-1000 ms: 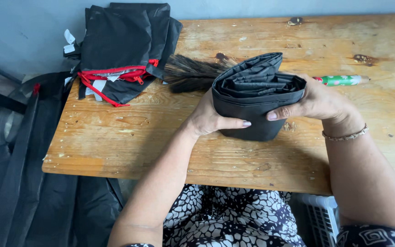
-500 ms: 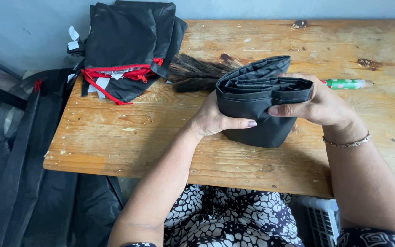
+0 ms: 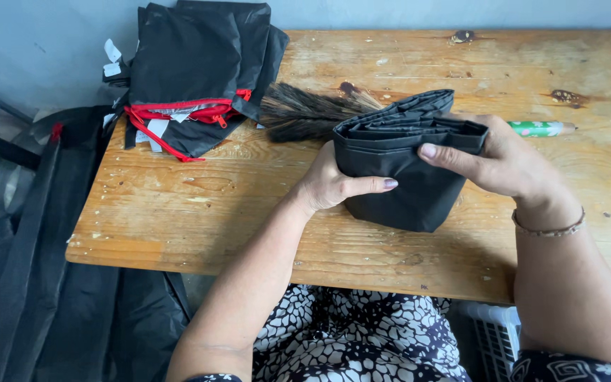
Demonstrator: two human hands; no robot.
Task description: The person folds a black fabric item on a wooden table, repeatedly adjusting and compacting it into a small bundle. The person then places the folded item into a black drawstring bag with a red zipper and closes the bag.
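Note:
A folded bundle of black fabric (image 3: 403,163) stands on edge on the worn wooden table (image 3: 178,212), its layered folds facing up. My left hand (image 3: 330,185) clasps its left side, thumb across the front. My right hand (image 3: 503,163), with a thin bracelet on the wrist, grips the upper right corner with the thumb over the top folds.
A stack of black fabric pieces with red straps and white tags (image 3: 192,78) lies at the table's back left. A dark bristle brush (image 3: 312,113) with a green patterned handle (image 3: 542,128) lies behind the bundle. Black fabric (image 3: 30,240) hangs off the table's left side. A white crate (image 3: 493,339) sits below.
The bundle has been tipped more upright and squared, with my right thumb now over its top edge. Both hands have kept hold of it.

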